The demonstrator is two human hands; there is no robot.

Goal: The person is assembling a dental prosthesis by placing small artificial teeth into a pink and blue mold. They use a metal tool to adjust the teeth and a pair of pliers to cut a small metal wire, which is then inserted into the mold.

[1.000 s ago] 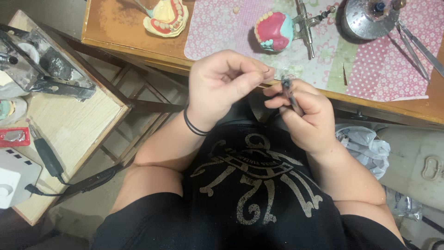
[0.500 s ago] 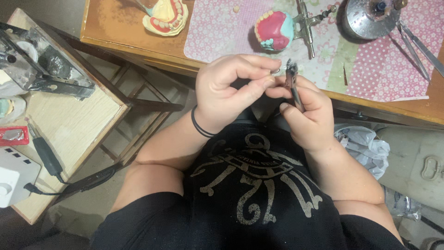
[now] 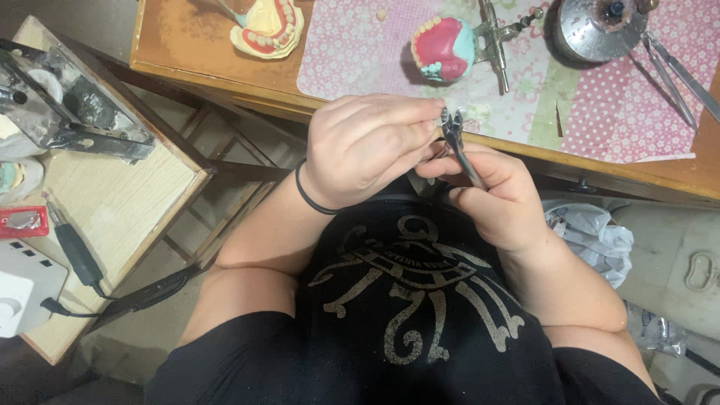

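Right hand: the right hand [image 3: 504, 196] is curled round the handles of small metal pliers [image 3: 459, 142], thumb and fingers pressed together on them, the plier tips pointing up and away from the body.
Left hand: the left hand [image 3: 365, 146] meets it from the other side, fingers bunched and pinching a tiny piece, probably a bit of wire, at the plier tips; the piece is too small to make out. A black band sits on this wrist.
Pliers: the tips look nearly shut, right against the left fingertips, just in front of the bench edge [image 3: 225, 81].
Stage of the work: judged from this, the small piece is in the middle of being bent or gripped; it is not yet fitted to either model on the bench, so shaping appears to be under way and fitting is left.
Just beyond the hands: a pink and teal denture model on a metal articulator [image 3: 447, 49] stands on a pink patterned mat [image 3: 352, 45].
Farther beyond, to the left hand's side: a yellowish denture model with red gums [image 3: 264, 26] lies on the bare wood.
Beyond the right hand: a round metal bowl [image 3: 596, 31] and long metal instruments [image 3: 671, 71].
Well off the left hand's side: a low side table [image 3: 112, 202] carries a corded handpiece [image 3: 73, 251] and a white control box [image 3: 22, 292].
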